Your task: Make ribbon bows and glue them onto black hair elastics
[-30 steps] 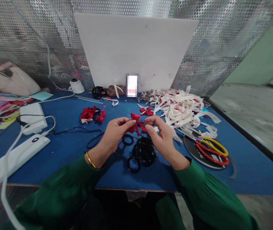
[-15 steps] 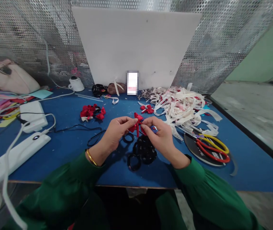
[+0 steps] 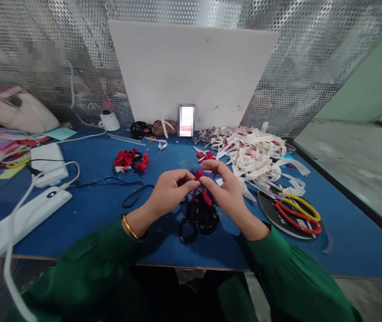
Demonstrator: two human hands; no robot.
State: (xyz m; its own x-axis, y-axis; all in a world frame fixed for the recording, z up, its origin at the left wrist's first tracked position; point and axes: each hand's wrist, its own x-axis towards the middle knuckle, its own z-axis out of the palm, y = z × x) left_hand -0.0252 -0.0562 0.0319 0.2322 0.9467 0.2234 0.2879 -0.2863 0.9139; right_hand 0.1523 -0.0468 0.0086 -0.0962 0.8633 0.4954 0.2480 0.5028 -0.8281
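Note:
My left hand point(image 3: 168, 191) pinches a red ribbon bow point(image 3: 205, 196) between thumb and forefinger. On the bow's other side my right hand point(image 3: 227, 191) grips it too, thumb and forefinger together and the other fingers loosely curled. The ribbon's tails hang down between the hands, and its knot is partly hidden by the fingertips. Just beneath lies a bunch of black hair ties point(image 3: 207, 219), one loop spread toward the table edge. Another red bow point(image 3: 206, 155) rests behind my right hand. Farther left sits a cluster of red bows on black hair ties point(image 3: 127, 160).
A heap of white ribbon strips point(image 3: 251, 152) covers the back right. Scissors with red and yellow handles point(image 3: 298, 212) lie on a black disc point(image 3: 267, 214). A white power strip point(image 3: 26, 219) with cables occupies the left, near a white cup point(image 3: 109, 120). A lit phone point(image 3: 186, 120) leans on a white board point(image 3: 191, 71).
Both hands have come slightly lower and nearer with the red bow. The bow has turned, so its tails now point down to the right. The view has tilted slightly up.

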